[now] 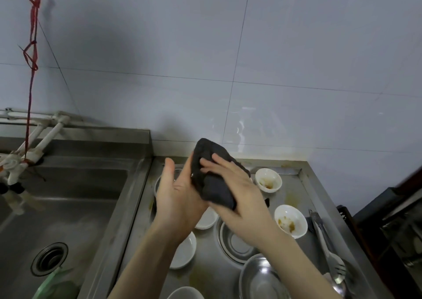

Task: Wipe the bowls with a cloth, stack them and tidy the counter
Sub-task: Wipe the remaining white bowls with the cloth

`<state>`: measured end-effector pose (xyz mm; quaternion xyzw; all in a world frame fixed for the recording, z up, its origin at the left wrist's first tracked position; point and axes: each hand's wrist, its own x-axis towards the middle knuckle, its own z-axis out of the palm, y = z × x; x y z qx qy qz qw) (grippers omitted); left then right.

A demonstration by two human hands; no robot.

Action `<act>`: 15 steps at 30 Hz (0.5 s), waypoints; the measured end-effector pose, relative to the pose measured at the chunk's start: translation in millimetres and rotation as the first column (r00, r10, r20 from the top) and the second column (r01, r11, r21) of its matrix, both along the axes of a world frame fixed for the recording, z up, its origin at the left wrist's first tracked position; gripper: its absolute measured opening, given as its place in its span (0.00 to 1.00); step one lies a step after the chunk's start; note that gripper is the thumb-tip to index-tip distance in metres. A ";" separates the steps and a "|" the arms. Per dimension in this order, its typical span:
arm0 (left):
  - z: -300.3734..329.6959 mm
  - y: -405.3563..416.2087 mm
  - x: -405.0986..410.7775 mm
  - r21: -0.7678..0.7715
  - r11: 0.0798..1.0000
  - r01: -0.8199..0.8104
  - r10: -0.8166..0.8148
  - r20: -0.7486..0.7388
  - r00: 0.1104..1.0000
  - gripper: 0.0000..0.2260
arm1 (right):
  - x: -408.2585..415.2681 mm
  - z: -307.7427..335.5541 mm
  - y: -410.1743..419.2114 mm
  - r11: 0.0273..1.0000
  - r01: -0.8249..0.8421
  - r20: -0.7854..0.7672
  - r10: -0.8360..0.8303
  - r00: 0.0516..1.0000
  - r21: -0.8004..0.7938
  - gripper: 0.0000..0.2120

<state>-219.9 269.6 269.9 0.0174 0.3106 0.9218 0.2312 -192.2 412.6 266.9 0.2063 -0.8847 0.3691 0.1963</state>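
Note:
A dark grey cloth point(212, 182) is bunched between both hands above the steel counter point(206, 266). My left hand point(177, 191) lies palm up beneath it with straight fingers. My right hand point(237, 196) wraps over the cloth from the right, fingers pressing its top. Two white bowls with brown stains, a far bowl point(268, 180) and a nearer bowl point(290, 221), sit to the right. Clean white bowls point(185, 250) point(206, 218) lie below my hands, and another bowl point(185, 293) shows at the bottom edge.
A steel sink point(64, 207) with a drain and white tap pipes point(34, 143) lies to the left. A round steel dish point(237, 244), an oval steel plate point(262, 278), tongs and a fork point(328, 250) crowd the counter's right. Tiled wall stands behind.

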 end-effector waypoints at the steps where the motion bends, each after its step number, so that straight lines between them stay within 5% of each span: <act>1: -0.3 -2.2 -1.9 -0.016 1.000 -0.013 0.013 0.000 1.000 0.36 | 4.1 -5.1 -1.1 0.997 -0.030 -0.057 0.033 0.998 0.068 0.23; 6: 3.2 -1.2 2.2 -0.033 0.999 -0.029 0.030 0.033 0.999 0.35 | 10.5 -20.9 -6.0 0.999 -0.021 -0.095 0.018 0.995 -0.030 0.22; 10: 2.9 8.1 8.2 -0.036 0.999 -0.040 0.042 0.050 0.998 0.37 | -9.8 -4.4 -16.3 0.869 0.252 0.235 -0.163 0.958 -0.425 0.23; 15: -6.1 -7.5 -8.2 0.008 0.997 -0.075 0.074 0.040 0.996 0.36 | 1.0 -15.0 -10.1 0.991 0.004 -0.106 0.010 0.994 0.134 0.23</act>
